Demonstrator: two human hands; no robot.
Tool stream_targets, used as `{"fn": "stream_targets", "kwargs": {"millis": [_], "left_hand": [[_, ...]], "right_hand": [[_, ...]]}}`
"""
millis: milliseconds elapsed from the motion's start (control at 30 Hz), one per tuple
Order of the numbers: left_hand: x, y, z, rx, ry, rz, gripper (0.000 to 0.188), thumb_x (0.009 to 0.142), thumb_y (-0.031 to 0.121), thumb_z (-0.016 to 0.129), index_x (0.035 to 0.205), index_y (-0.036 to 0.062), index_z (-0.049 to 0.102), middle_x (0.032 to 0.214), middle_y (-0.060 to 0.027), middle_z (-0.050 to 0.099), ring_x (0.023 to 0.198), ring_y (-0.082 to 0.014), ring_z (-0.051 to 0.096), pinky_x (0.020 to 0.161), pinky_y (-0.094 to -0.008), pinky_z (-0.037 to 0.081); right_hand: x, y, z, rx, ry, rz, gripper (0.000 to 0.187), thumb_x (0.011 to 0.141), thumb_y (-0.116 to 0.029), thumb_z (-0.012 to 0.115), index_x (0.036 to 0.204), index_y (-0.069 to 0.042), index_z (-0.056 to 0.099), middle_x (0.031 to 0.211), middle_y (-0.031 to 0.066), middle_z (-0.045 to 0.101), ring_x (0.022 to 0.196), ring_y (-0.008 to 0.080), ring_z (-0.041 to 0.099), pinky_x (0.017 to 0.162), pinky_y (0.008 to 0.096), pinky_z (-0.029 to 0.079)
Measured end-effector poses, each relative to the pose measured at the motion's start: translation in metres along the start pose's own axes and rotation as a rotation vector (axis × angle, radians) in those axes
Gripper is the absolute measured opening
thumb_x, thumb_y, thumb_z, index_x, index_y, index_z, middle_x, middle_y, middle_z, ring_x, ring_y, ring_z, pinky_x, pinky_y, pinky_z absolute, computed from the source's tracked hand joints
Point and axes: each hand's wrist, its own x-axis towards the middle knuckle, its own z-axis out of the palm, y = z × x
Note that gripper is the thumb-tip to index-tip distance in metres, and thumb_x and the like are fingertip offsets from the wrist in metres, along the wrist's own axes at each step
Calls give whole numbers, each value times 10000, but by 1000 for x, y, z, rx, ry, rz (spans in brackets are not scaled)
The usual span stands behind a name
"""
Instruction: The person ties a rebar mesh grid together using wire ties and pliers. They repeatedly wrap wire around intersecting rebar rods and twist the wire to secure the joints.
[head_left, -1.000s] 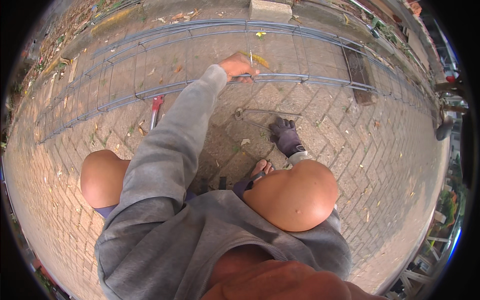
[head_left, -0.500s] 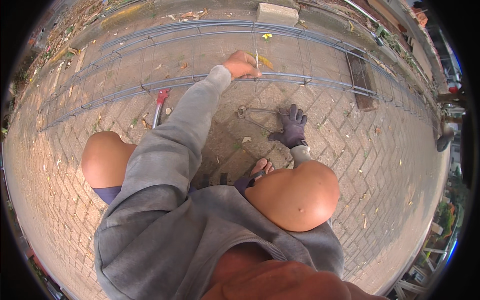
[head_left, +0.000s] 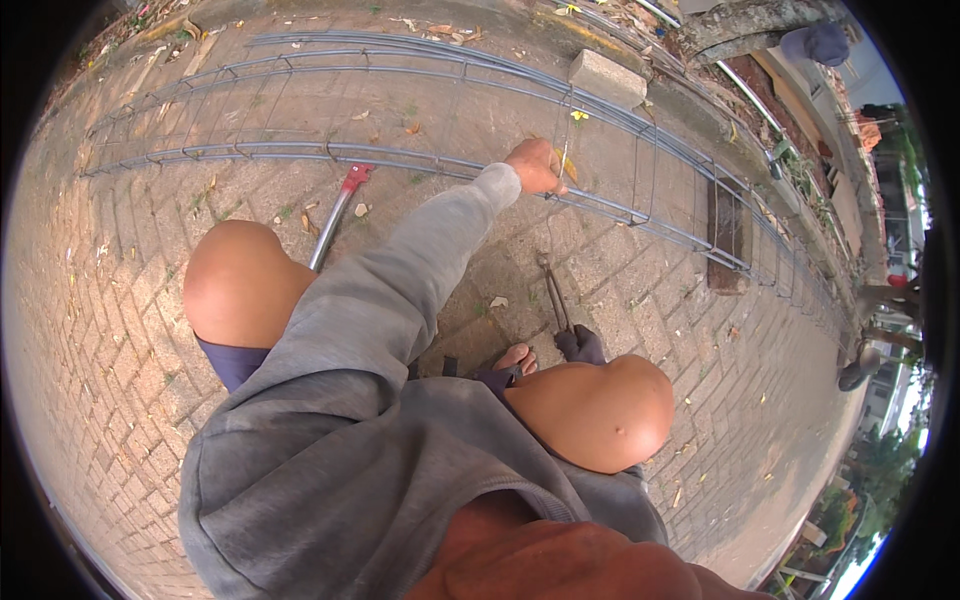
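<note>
A long cage of grey steel bars [head_left: 400,157] with thin wire stirrups lies across the paving in front of me. My left hand [head_left: 535,166], bare, is closed at the cage's near bars, its fingers pinched round a stirrup [head_left: 565,130] where it meets them. A thin wire hangs below those fingers. In a dark glove, my right hand [head_left: 582,346] is closed on the handles of a pair of pincers [head_left: 556,296], low over the ground by my right knee. The pincers' jaws point toward the cage. My knee hides part of the glove.
A tool with a red head [head_left: 354,178] and a metal handle lies left of my left forearm. A dark block [head_left: 728,235] stands under the cage at the right. Beyond the cage, a pale concrete block [head_left: 608,80] rests by the kerb. Dry leaves dot the paving.
My right hand was spread over the pincers on the ground; now it grips their handles, drawn back toward my knee. The view has turned; my left hand stays at the same stirrup.
</note>
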Motion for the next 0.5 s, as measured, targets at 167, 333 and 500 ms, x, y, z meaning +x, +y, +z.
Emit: {"fn": "stream_targets", "kwargs": {"millis": [167, 333, 500], "left_hand": [[3, -3, 5, 21, 16, 19, 341, 710, 285, 897, 858, -1, 787, 856, -190, 755, 835, -319, 726, 797, -405, 553], [5, 1, 1, 12, -43, -9, 315, 714, 278, 898, 822, 4, 786, 838, -183, 756, 823, -310, 731, 791, -413, 560], [-1, 2, 0, -36, 20, 19, 305, 708, 264, 901, 819, 3, 787, 814, -170, 752, 806, -298, 731, 772, -397, 557]], "right_hand": [[-61, -15, -70, 545, 234, 99, 433, 922, -274, 721, 1219, 36, 665, 1058, 188, 738, 901, 297, 722, 842, 407, 568], [-70, -132, -160, 636, -6, -117, 351, 950, -172, 688, 1242, 10, 622, 864, 82, 663, 662, 148, 635, 567, 309, 543], [69, -214, -183, 492, -39, -187, 293, 921, -142, 714, 1161, -18, 600, 875, 90, 677, 616, 151, 635, 508, 314, 528]]}}
